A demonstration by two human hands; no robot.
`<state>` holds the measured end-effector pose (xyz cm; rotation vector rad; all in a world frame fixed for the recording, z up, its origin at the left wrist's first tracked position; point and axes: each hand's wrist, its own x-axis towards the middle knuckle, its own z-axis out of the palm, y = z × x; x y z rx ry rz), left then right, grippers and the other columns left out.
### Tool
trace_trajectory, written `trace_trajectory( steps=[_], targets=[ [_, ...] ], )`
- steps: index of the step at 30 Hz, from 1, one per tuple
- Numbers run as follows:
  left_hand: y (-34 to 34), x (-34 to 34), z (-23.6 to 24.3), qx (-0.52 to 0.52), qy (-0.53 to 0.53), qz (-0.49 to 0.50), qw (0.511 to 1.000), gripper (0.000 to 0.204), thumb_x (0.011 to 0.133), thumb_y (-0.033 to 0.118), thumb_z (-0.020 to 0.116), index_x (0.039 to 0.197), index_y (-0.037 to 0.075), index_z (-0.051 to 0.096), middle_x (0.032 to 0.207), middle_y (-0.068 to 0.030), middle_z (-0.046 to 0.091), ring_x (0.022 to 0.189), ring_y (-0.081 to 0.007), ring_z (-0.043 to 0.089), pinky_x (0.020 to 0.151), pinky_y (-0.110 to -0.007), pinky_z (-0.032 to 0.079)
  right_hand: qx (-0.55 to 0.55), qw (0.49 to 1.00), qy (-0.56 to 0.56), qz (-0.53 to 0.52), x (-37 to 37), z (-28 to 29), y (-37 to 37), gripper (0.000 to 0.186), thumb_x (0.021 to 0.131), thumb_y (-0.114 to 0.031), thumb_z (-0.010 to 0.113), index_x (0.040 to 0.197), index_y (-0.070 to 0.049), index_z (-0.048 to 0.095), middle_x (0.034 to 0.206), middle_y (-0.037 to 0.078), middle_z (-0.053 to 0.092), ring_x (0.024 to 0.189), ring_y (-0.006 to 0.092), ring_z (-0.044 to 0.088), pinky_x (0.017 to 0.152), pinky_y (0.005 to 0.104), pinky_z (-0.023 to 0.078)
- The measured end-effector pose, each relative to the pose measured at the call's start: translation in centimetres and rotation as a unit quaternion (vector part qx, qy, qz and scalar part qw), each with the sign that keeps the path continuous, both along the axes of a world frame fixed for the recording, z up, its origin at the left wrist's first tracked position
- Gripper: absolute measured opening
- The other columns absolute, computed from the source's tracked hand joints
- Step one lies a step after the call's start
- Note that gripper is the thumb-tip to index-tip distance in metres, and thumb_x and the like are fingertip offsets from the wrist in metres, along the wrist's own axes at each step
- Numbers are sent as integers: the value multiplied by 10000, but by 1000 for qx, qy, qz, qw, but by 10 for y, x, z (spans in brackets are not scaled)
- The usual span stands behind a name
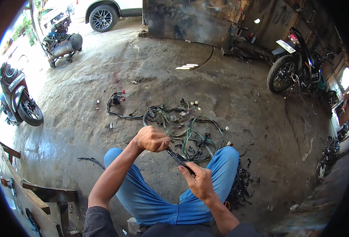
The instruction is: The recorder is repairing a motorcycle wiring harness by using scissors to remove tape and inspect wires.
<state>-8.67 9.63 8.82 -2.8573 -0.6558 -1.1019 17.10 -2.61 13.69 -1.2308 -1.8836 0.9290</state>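
A wiring harness [173, 153] stretches between my two hands, its trunk dark and wrapped. My left hand [152, 139] is closed in a fist round the upper part of it. Lower and to the right, my right hand [199, 182] grips the same trunk, thumb laid along a dark strip that may be tape or sleeving. Beyond my knees the harness fans out on the floor into green, yellow and black wires [187, 136]. White connectors [195, 103] end some branches, and one branch at the far left carries a black part [116, 100] with red ends.
Black scraps [241, 183] lie in a heap beside my right knee, and a short dark strip [91, 160] near my left. A wooden bench [50, 193] stands at the lower left. Motorcycles [289, 67], a compressor [66, 46] and a white car [129, 8] stand farther off.
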Motion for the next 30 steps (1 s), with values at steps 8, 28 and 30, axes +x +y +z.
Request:
trace_trajectory(
  steps=[8, 28, 30],
  targets=[
    [-6, -5, -2, -38, 41, 58, 997, 178, 956, 116, 545, 781, 91, 549, 682, -73, 517, 609, -281, 580, 571, -413, 475, -99, 989, 109, -28, -11, -9, -3, 248, 1054, -201, 592, 1172, -7, 693, 698, 15, 587, 546, 97, 508, 510, 275, 382],
    [-94, 78, 0, -568, -594, 32, 569, 571, 991, 193, 388, 1516, -32, 383, 1143, -125, 597, 815, -195, 597, 756, -352, 524, 83, 834, 174, -516, 223, -132, -11, 382, 1011, -166, 580, 1345, 19, 573, 1330, 137, 629, 1250, 248, 593, 1085, 381, 448],
    [-93, 79, 4, -565, -603, 20, 563, 643, 920, 139, 405, 1534, -46, 364, 1175, -135, 583, 846, -221, 618, 782, -364, 536, -102, 812, -172, -548, 267, -229, -75, 395, 1003, -163, 597, 1336, 44, 555, 1290, 248, 629, 1216, 376, 614, 1038, 439, 466]
  ],
)
